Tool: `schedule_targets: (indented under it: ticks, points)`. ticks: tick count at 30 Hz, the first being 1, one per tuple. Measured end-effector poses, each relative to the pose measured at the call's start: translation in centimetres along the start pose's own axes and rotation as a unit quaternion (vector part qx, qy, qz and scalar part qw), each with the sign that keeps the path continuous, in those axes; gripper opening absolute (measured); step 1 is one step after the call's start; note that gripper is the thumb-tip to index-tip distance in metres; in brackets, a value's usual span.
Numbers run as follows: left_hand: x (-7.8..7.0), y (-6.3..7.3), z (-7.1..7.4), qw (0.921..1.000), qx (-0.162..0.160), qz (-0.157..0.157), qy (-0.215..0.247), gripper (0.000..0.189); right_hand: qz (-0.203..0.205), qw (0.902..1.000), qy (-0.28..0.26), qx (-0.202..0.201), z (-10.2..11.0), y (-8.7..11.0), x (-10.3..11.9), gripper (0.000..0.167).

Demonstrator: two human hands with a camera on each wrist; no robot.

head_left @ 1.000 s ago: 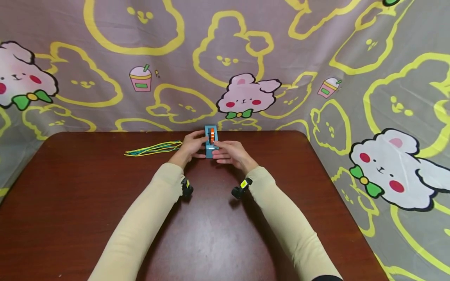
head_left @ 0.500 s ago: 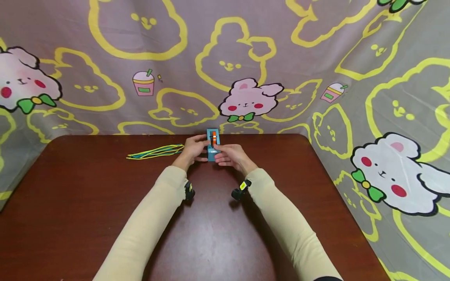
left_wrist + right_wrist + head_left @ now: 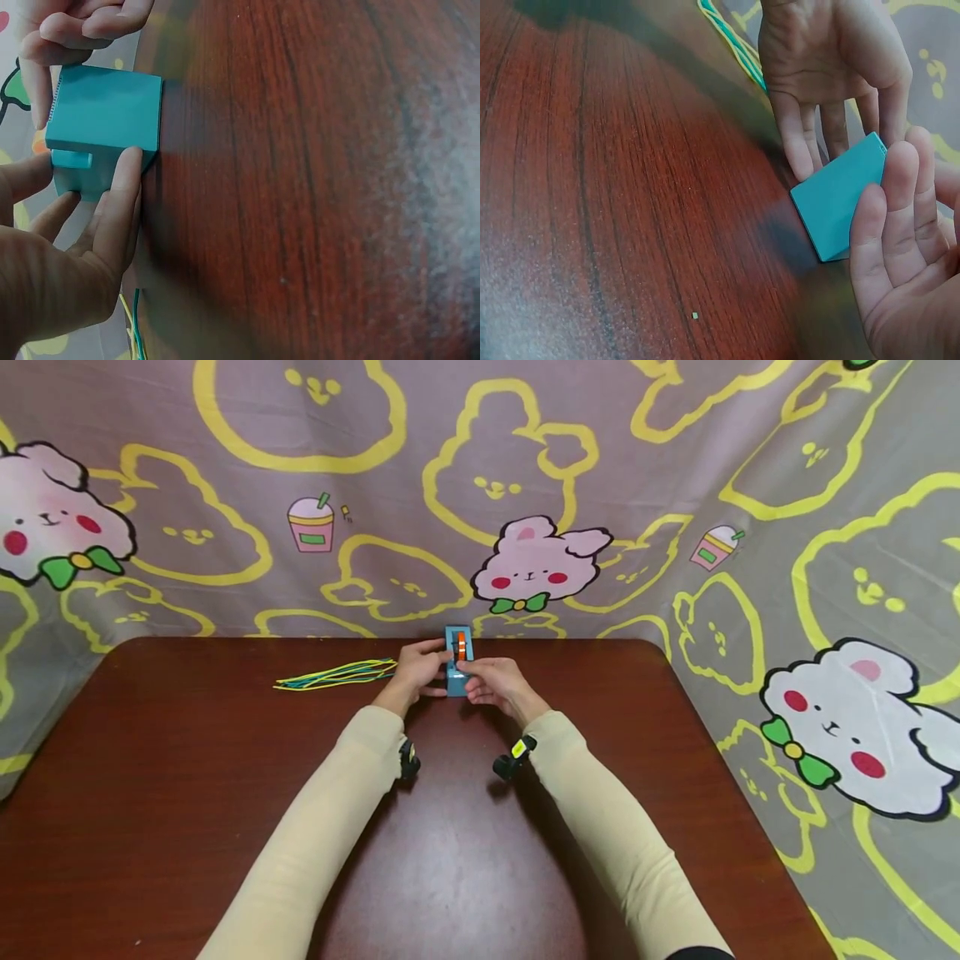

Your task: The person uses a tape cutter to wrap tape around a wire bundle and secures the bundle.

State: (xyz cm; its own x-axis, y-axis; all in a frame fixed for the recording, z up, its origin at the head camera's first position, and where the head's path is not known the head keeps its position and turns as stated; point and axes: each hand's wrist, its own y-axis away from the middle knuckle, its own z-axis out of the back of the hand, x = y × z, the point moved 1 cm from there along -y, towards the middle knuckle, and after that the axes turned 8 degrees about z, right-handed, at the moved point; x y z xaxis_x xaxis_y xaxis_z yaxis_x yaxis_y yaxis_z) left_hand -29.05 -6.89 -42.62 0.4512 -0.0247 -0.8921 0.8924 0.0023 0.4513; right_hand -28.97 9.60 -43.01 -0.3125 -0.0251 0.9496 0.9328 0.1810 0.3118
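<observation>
A teal tape dispenser [image 3: 458, 683] with an orange tape roll [image 3: 462, 646] stands at the table's back edge. My left hand [image 3: 420, 670] holds the dispenser from its left side; in the left wrist view several fingertips lie along that wall, just under the ledge. My right hand [image 3: 502, 681] is at the front right, thumb and index finger together at the serrated cutting edge, the other fingers curled beside the front face. The teal body [image 3: 838, 201] fills the gap between both hands in the right wrist view. Clear tape between the right fingertips is too small to make out.
Yellow and green twist ties [image 3: 333, 675] lie in a loose bundle left of my left hand. A patterned cloth [image 3: 405, 485] hangs right behind the dark wooden table [image 3: 450, 860]. A tiny light speck [image 3: 694, 316] lies on the tabletop.
My right hand's lower fingers draw in slightly at the dispenser's front, thumb staying near the cutting edge. The left hand keeps its place on the dispenser; the head view shifts slightly.
</observation>
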Motion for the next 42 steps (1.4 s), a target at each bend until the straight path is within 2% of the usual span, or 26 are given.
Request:
schedule_targets:
  ticks: [17,25,42]
  points:
    - [0.37,0.03,-0.31,0.9994,-0.031,-0.015,-0.008,0.044,-0.003,0.9998,-0.02,0.006,-0.39,0.12,0.48,0.02]
    - [0.37,0.06,-0.43,0.9993,-0.034,-0.011,-0.012,0.044,-0.016,0.9993,-0.033,0.002,-0.28,0.52,0.77,0.02]
    - [0.03,0.13,-0.78,0.9988,-0.044,-0.012,-0.018,0.043,-0.007,0.9989,-0.046,0.005,0.06,0.53,0.82,0.023]
